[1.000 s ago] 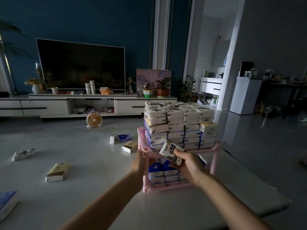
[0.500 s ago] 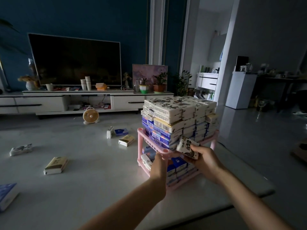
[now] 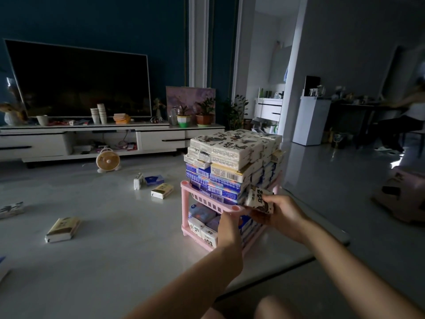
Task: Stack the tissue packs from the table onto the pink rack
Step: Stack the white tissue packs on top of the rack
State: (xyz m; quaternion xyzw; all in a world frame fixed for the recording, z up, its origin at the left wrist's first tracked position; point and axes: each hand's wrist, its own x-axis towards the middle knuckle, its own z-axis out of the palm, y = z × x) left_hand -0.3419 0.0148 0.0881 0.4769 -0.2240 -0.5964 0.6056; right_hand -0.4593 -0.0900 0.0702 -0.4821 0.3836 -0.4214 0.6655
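Observation:
A pink two-shelf rack (image 3: 202, 200) stands near the table's right edge, turned corner-on to me. Several tissue packs are stacked high on its top shelf (image 3: 230, 162), and more fill the lower shelf. My left hand (image 3: 230, 229) grips the rack's near corner post. My right hand (image 3: 284, 212) holds a white printed tissue pack (image 3: 258, 199) against the right side of the rack, level with the top shelf. Loose packs lie on the table: a yellow one (image 3: 62, 229), a white one (image 3: 11, 209), and three together (image 3: 153, 184).
The white table (image 3: 115, 226) ends just right of the rack, and its front edge runs under my forearms. A small fan (image 3: 107, 160) stands on the floor beyond. A TV and a low cabinet fill the back. A pink stool (image 3: 401, 194) sits at right.
The rack has turned further, its near corner now toward me. My left hand stays on the post. My right hand has carried the pack to the rack's right side.

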